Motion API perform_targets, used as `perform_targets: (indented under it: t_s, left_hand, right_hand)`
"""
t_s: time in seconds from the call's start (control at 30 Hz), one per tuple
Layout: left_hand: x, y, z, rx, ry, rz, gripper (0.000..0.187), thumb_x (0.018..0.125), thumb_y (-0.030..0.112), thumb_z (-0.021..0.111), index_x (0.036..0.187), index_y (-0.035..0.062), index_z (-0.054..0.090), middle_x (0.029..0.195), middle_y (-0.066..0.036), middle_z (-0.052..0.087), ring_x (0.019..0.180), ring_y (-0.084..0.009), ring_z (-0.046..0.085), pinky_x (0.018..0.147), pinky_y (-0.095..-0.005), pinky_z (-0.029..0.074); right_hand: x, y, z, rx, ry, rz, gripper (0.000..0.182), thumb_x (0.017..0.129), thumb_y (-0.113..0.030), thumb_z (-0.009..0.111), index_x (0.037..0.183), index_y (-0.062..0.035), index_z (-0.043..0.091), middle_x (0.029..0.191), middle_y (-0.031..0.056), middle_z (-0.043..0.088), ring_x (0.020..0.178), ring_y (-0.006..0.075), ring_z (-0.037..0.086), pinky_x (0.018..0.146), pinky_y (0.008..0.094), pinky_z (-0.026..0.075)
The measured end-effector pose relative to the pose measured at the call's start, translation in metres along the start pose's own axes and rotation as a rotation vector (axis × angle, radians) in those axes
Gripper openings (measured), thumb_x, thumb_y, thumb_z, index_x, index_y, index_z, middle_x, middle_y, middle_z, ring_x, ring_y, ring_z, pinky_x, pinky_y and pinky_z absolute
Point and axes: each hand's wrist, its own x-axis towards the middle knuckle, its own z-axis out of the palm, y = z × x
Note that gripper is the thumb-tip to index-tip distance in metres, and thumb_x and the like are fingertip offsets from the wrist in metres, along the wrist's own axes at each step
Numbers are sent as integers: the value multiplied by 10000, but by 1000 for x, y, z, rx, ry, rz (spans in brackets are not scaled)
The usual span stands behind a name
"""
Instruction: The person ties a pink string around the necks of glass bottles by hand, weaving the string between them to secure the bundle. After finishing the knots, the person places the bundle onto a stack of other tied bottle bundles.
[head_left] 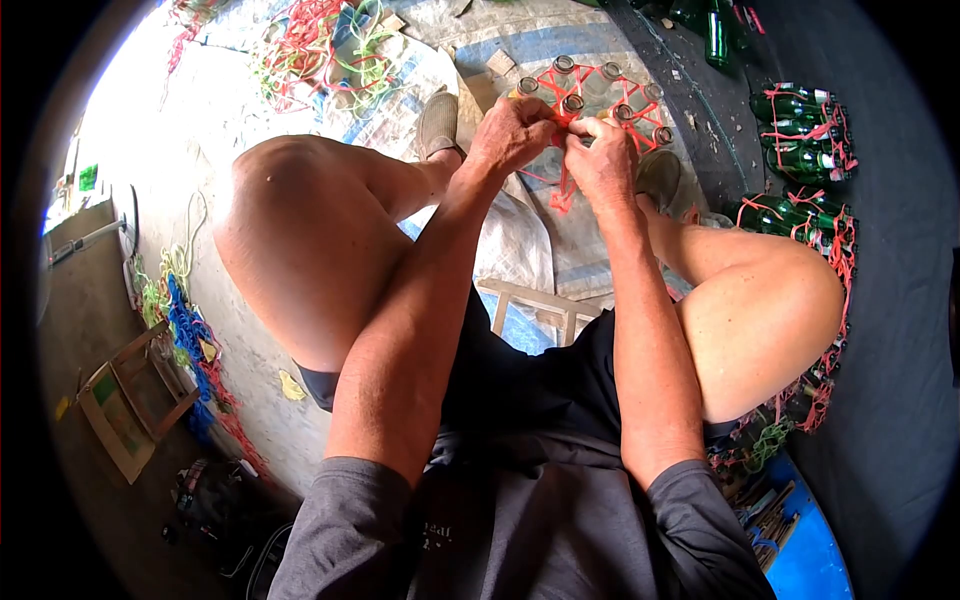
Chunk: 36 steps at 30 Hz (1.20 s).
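Several clear glass bottles stand upright in a group between my feet, with red plastic twine strung round their necks. At the near side of the group, my left hand is closed, its fingertips pinching the red twine. Close beside it, my right hand is also closed in a pinch on the twine, near the bottle necks. The fingertips of both hands almost meet. Loose ends of twine hang below them. Exactly how the twine runs between the fingers is too small to make out.
Tangled red and green twine lies on the sheet at the upper left. Bundles of green bottles tied with red twine lie at the right. A wooden frame is between my legs. A blue container holds sticks at lower right.
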Motion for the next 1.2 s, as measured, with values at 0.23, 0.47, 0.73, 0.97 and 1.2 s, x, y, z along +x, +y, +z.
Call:
perform_targets:
  t_s: [0.23, 0.47, 0.73, 0.97, 1.2]
  left_hand:
    - [3, -4, 2, -6, 22, 56, 241, 910, 136, 639, 1012, -51, 752, 956, -104, 719, 871, -185, 707, 790, -325, 559]
    - [1, 2, 1, 3, 55, 45, 258, 860, 209, 659, 993, 29, 788, 887, -141, 758, 819, -257, 744, 769, -369, 577]
    - [1, 1, 3, 25, 97, 72, 264, 846, 245, 660, 998, 89, 808, 868, -153, 778, 818, -304, 767, 761, -398, 590]
    - [2, -1, 3, 59, 83, 66, 268, 850, 247, 647, 1003, 100, 810, 905, -150, 776, 860, -321, 763, 784, -418, 589]
    - [0, 4, 1, 132, 73, 118, 253, 878, 167, 624, 1000, -9, 758, 924, -149, 748, 832, -268, 737, 760, -391, 566]
  right_hand:
    - [-5, -12, -4, -34, 6, 34, 136, 855, -180, 757, 952, -91, 793, 1011, 185, 688, 951, 390, 702, 843, 469, 549]
    - [-5, -2, 5, -35, 48, -16, 158, 870, -178, 741, 998, -95, 782, 999, 178, 677, 944, 393, 696, 838, 471, 549]
    - [-5, -7, 2, -11, 29, -24, 177, 894, -171, 748, 1057, -113, 788, 1015, 178, 695, 973, 389, 700, 841, 457, 554]
    - [-4, -6, -2, -17, 17, -94, 214, 904, -158, 745, 1111, -127, 785, 1012, 161, 695, 963, 375, 700, 840, 448, 553]
    - [7, 3, 2, -30, -57, -138, 162, 906, -177, 742, 1058, -135, 779, 1005, 127, 700, 937, 364, 702, 800, 455, 543]
